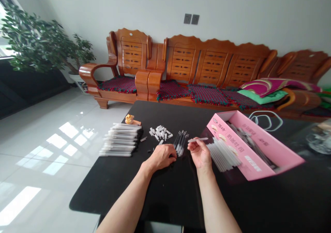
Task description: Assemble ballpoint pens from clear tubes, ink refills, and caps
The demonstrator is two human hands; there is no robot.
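The right hand (200, 156) holds up a thin white plastic tube (198, 140), pinching it between the thumb and fingers. The left hand (160, 157) is curled down on the black worktop (165, 195); it is not possible to tell if it pinches something small. Just beside it stands a small bunch of clear refills with dark tips (180, 143). Farther away lie a heap of white plastic pieces (159, 133) and a long row of clear pens (120, 139). Right of the right hand, a pile of clear tubes (223, 154) lies against a long pink cardboard box (254, 146).
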